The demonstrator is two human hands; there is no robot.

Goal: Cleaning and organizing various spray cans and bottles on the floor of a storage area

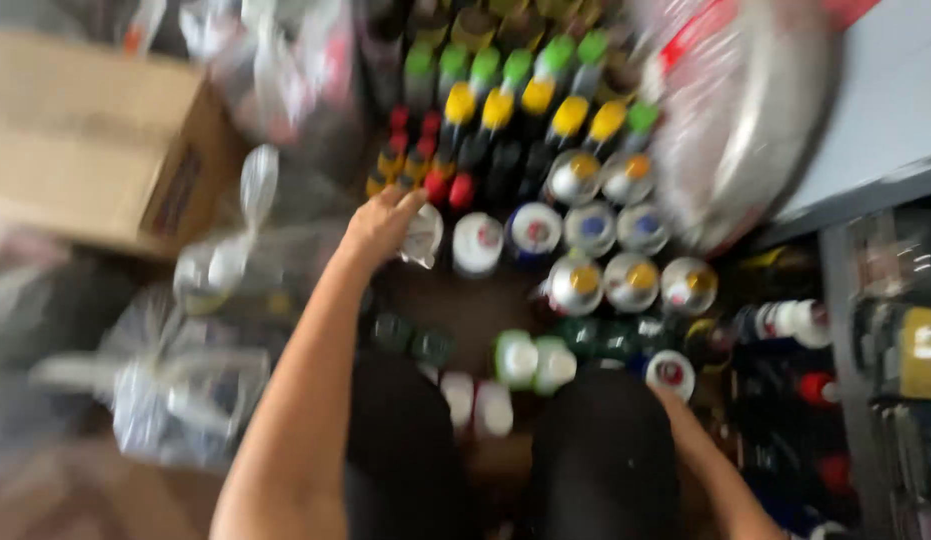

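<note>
Left hand [380,225] reaches forward into the floor stock, fingers curled round a white-topped bottle [423,235] and closed on its near side. Blur hides how firm the grip is. The bottle stands upright, long axis vertical, cap pointing up at the camera, so only the top and a bit of shoulder show. It sits at the left end of a row of white and blue-capped bottles [533,232], just beside a white cap [477,243].

Right hand [675,400] is low at the frame's right, mostly hidden behind the right knee [600,450]. It is near a white cap with a red mark [670,372]; can't tell whether it is open, closed or touching anything.

Outward: behind the held bottle, small red-capped bottles [445,187], then rows of yellow-capped bottles [497,108] and green-capped bottles [485,66], all upright. To the right, silver cans with orange tops [630,280]. Near the knees, green-and-white caps [533,360] and dark green caps [605,335].

Left side: clear plastic bags [225,265] with bottles, and a cardboard box [95,140] at upper left. Upper right: a shiny wrapped round bundle [745,110] against a grey shelf edge [875,130]. Whole frame is motion-blurred.
</note>
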